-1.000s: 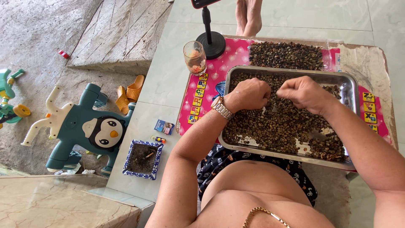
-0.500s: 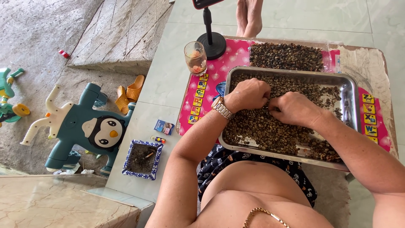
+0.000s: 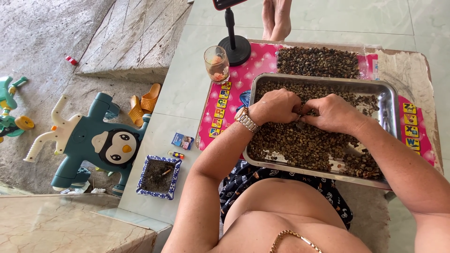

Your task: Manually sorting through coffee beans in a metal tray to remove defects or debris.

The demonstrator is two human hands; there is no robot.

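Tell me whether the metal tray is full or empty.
Nearly full: brown beans cover most of the rectangular metal tray; bare metal shows near its right wall.

Silver tray (image 3: 389,100) — brown beans (image 3: 304,140)

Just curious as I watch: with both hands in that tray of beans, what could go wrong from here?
The metal tray seems to overhang the mat's near edge toward the lap, so leaning on it might tip the beans out. The left hand and right hand work close together and could flick beans over the rim. The glass beside the tray could get knocked.
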